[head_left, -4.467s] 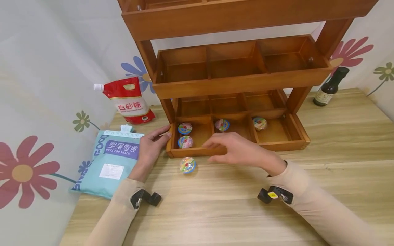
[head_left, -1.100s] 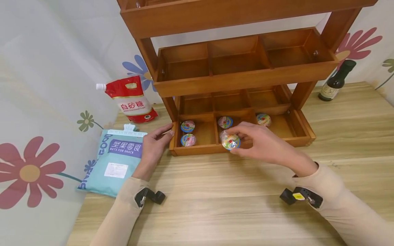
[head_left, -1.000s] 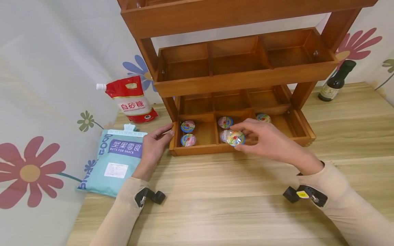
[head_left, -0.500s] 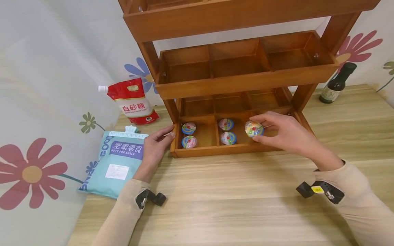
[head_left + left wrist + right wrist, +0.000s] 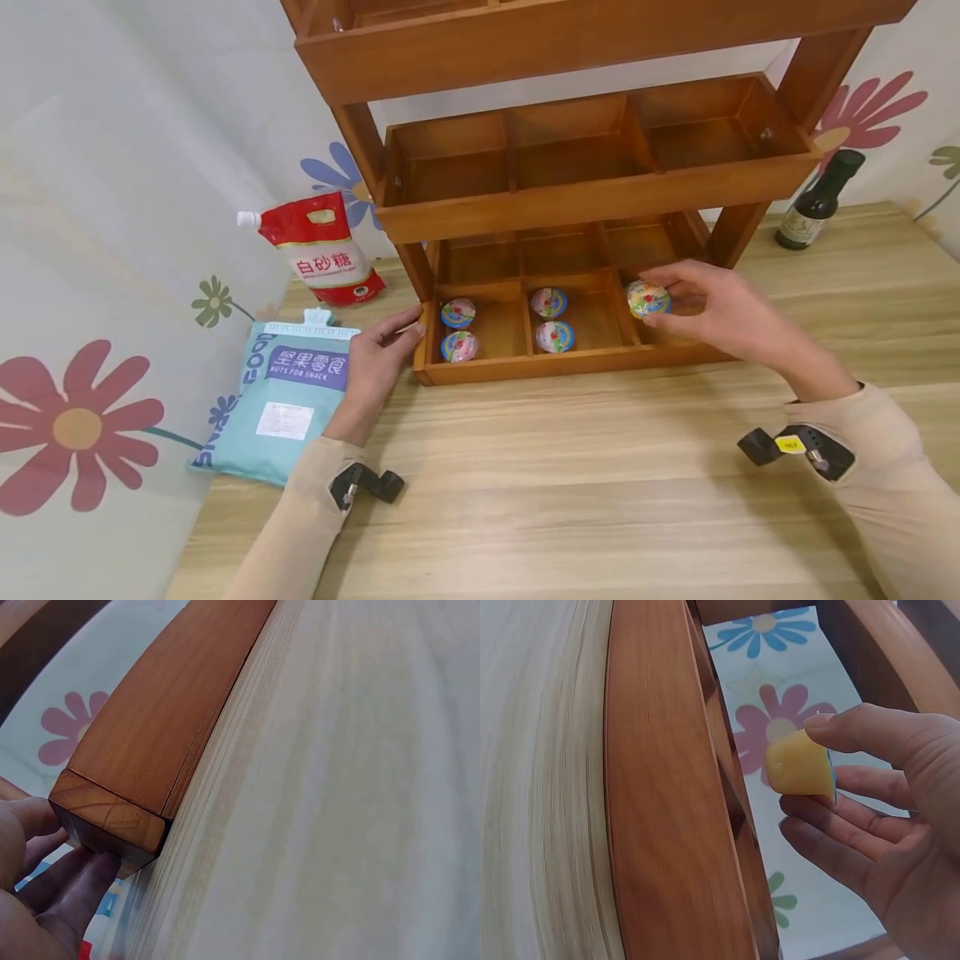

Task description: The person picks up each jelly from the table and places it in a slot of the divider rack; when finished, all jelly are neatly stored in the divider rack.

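Note:
My right hand (image 5: 720,308) pinches a small jelly cup (image 5: 648,299) above the right front compartment of the wooden rack (image 5: 600,196). In the right wrist view, the cup's yellow body (image 5: 799,766) sits between thumb and fingertips, its lid turned toward the palm. Two jelly cups are in the left front compartment, a rear one (image 5: 458,313) and a front one (image 5: 459,346). The middle compartment also holds two, a rear cup (image 5: 549,302) and a front cup (image 5: 555,337). With nearly straight fingers, my left hand (image 5: 378,367) touches the rack's lower left side.
A teal nut snack bag (image 5: 292,400) lies left of my left hand. Behind it stands a red and white sugar pouch (image 5: 326,250). One dark bottle (image 5: 817,204) stands right of the rack. Upper tiers (image 5: 585,58) overhang the bottom compartments.
My right hand lifted a jelly cup from the middle compartment's front area, where another cup stays, and carried it right. The loose cup on the table is gone from there. My left hand stays put.

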### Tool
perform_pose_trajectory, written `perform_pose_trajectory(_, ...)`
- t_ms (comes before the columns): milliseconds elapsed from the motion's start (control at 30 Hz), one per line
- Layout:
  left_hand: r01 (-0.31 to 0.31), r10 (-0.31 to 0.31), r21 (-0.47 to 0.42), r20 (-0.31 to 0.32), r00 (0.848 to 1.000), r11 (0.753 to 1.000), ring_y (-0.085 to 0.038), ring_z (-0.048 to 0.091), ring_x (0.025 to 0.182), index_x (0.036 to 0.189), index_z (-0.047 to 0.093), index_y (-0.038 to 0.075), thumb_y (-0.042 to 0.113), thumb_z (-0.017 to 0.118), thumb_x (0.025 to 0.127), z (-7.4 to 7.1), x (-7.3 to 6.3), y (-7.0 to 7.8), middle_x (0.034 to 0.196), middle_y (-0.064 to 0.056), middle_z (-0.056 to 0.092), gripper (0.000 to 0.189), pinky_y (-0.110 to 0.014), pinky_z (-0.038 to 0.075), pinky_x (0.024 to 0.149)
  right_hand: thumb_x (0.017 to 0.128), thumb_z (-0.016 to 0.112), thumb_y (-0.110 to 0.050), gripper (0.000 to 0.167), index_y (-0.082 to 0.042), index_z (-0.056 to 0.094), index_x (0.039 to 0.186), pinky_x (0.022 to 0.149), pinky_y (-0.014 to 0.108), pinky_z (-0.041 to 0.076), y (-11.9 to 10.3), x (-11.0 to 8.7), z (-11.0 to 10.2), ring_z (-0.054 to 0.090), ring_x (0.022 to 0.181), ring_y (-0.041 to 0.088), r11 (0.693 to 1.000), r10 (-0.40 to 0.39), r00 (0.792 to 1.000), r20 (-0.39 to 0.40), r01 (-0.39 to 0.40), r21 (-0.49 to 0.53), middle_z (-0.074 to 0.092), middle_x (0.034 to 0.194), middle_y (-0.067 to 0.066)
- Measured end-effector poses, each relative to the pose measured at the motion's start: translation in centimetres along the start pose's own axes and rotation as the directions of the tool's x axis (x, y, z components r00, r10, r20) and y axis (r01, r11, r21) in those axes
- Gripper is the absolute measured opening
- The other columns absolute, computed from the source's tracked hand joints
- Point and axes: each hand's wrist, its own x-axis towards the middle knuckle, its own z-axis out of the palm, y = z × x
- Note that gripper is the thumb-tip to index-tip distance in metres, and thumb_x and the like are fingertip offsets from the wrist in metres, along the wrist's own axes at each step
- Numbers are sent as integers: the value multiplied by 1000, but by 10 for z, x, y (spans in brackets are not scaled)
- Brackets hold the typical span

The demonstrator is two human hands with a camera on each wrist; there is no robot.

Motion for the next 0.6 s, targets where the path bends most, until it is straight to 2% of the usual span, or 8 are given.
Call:
perform_pose_trajectory(333,-2,2,5,-7,1000,1000,-10,72,107,132,77,15,25,78,98,-2,0,0,130,-5,74,35,-20,55,90,91,85,-12,54,5,64,137,84,13,49,16,2,-6,70,109,41,993,112,992,65,-110,-34,68,126,25)
perform_pose_trajectory(500,-1,1,2,0,1000,1000,-9,71,106,132,77,15,23,78,98,-1,0,-1,132,-5,74,35,-19,55,89,93,84,-17,54,4,63,138,91,36,56,23,2,-7,69,112,40,987,155,983,100,-149,-64,68,126,25)
perform_pose_trajectory(600,-6,6,-6,5,1000,1000,-8,71,105,133,77,14,23,78,99,0,0,-1,132,-6,74,35,-18,55,89,93,84,-18,53,4,63,138,94,50,55,25,1,-8,68,113,41,986,157,980,119,-148,-77,68,125,24)
